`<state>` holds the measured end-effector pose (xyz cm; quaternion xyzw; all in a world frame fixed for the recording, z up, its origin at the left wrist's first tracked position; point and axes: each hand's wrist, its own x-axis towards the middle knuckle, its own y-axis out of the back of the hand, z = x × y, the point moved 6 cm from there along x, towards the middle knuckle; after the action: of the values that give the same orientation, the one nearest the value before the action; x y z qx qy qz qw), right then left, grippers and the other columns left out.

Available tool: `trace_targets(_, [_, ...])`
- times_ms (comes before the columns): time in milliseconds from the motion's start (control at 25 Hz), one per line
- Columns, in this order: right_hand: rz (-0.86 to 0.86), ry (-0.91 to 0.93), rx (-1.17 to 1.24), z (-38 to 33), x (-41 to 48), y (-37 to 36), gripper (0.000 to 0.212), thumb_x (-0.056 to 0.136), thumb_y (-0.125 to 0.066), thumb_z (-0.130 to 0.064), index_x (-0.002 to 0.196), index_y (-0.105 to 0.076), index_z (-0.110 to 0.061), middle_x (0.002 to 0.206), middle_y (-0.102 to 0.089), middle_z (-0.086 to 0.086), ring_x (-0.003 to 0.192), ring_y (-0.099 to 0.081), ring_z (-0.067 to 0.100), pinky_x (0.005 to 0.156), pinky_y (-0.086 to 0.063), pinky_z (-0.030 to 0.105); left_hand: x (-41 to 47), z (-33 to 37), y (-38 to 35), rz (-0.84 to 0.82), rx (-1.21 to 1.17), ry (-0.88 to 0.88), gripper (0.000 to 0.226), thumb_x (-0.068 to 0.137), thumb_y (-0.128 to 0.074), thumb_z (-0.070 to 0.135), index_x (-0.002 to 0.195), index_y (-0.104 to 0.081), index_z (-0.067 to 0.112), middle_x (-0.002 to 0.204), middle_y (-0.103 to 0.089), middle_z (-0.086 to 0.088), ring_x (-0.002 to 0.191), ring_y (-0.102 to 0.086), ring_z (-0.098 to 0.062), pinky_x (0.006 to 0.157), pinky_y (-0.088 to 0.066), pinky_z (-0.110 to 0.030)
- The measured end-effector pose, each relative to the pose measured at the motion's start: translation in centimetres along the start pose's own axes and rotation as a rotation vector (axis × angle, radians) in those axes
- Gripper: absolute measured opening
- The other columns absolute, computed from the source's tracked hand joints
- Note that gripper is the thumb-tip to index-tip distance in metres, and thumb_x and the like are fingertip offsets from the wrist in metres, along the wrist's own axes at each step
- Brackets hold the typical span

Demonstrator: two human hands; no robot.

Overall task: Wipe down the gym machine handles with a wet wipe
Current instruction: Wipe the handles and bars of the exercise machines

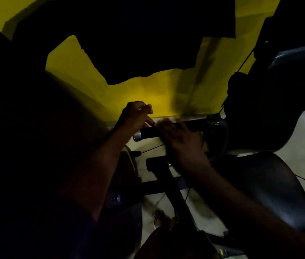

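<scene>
- The handle sits in the middle of my view, just in front of where the yellow wall meets the pale floor.
- It is too dark for me to read any marking on it.
- Its long axis runs left to right, rising slightly to the right. The free end points left, and the right end goes into the dark machine body.
- It has a black sleeve, with a shiny metal cap on the free end.
- My left grip is above the cap end with its fingers curled and one fingertip on top of the sleeve. I cannot tell if it holds anything.
- My right grip lies across the handle further right, blurred. I cannot tell how tightly it closes.
- There is a pale smear at those fingertips, too blurred to name.
- Below are a black frame bar and a thin cable, with my sandalled foot on the floor.
</scene>
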<state>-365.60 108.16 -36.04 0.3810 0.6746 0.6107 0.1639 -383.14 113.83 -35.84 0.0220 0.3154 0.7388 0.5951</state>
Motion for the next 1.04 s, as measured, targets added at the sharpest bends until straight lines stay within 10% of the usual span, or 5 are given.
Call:
trace_targets(160, [0.058,0.147,0.056,1.1,-0.6,0.6,0.059,0.092,-0.047,-0.012,0.150,-0.049,-0.003,0.156,-0.046,0.016,0.147,-0.041,0.032,0.129,-0.001,0.039,0.7,1.0,-2.2,-0.134,0.159,-0.041,0.049,0.108,-0.048,0.043,0.078,-0.071,0.011,0.060,-0.067,-0.010,0.055,-0.067,-0.029,0.059,-0.050,-0.032])
trace_targets(360, [0.217,-0.212,0.097,11.6,-6.5,3.5,0.068,0.086,-0.069,0.011,0.149,-0.049,-0.003,0.152,-0.052,0.018,0.144,-0.047,0.032,0.126,-0.023,0.052,-0.4,0.4,-3.9,-0.384,0.276,0.000,0.053,0.106,-0.043,0.058,0.085,-0.060,0.012,0.059,-0.065,-0.021,0.039,-0.053,-0.027,0.041,-0.039,-0.024])
trace_targets(640, [0.179,-0.045,0.027,5.0,-3.8,0.9,0.065,0.092,-0.048,0.000,0.156,-0.041,-0.009,0.163,-0.038,0.011,0.154,-0.031,0.027,0.128,-0.014,0.047,-1.2,0.7,-4.5,-0.488,0.457,-0.104,0.072,0.100,-0.039,0.072,0.072,-0.058,0.008,0.054,-0.054,-0.012,0.045,-0.053,-0.027,0.053,-0.045,-0.030])
trace_targets(920, [0.403,-0.558,0.349,8.8,-6.7,0.6,0.084,0.084,-0.056,0.024,0.159,-0.034,-0.008,0.168,-0.026,0.009,0.158,-0.020,0.023,0.130,-0.011,0.043,-1.5,1.3,-4.8,-0.524,0.705,-0.270,0.076,0.090,-0.040,0.083,0.068,-0.054,0.012,0.051,-0.056,-0.011,0.046,-0.066,-0.029,0.066,-0.061,-0.043])
trace_targets(1040, [0.357,-0.281,0.176,7.4,-4.6,1.4,0.073,0.082,-0.051,0.014,0.152,-0.047,-0.008,0.160,-0.044,0.011,0.153,-0.033,0.027,0.128,-0.017,0.046,-1.2,1.3,-4.7,-0.501,0.726,-0.284,0.079,0.088,-0.037,0.085,0.067,-0.054,0.011,0.051,-0.056,-0.012,0.044,-0.066,-0.025,0.065,-0.060,-0.042])
